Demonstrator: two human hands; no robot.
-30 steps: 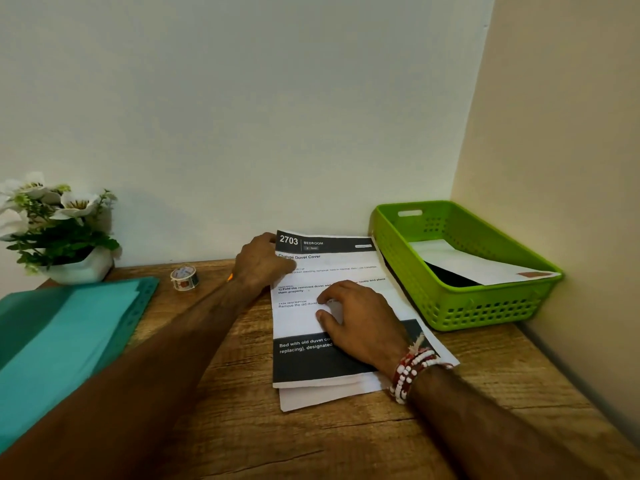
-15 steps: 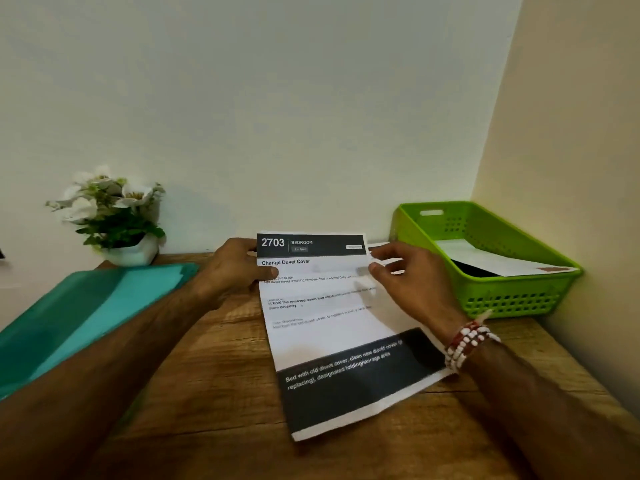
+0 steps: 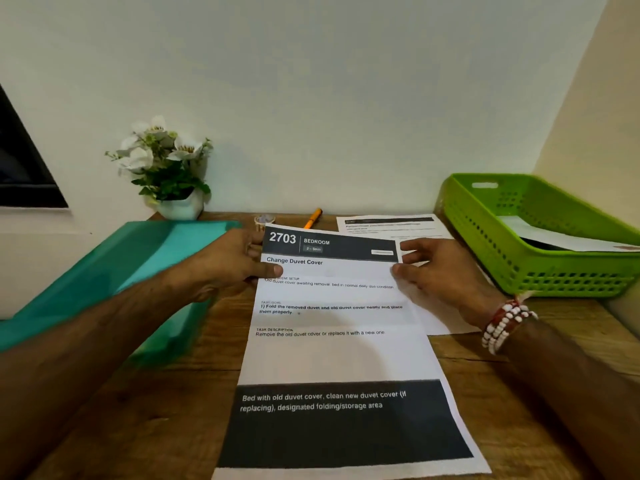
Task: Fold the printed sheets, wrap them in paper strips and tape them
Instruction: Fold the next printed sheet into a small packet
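Mid-frame sheet (image 3: 332, 341): printed side up on the desk (image 3: 156, 410), fully open, no crease started.
Left hand (image 3: 225, 268): pinches the sheet's upper left edge, thumb on top.
Right hand (image 3: 440, 271): pinches the upper right edge, thumb on the paper; the hands sit apart, one at each side.
Done: likely one bundle, the white folded piece in the basket (image 3: 519, 271) at right.
Left: fold, strip and tape for this sheet; a second sheet (image 3: 388, 226) waits behind it.
Supplies: blurred tape roll (image 3: 265, 220) at the top edge; no strips that I can make out.
Long axis: runs from frame bottom up toward the wall, near end skewed slightly right.
Heading: the "2703" end points away, toward the wall.
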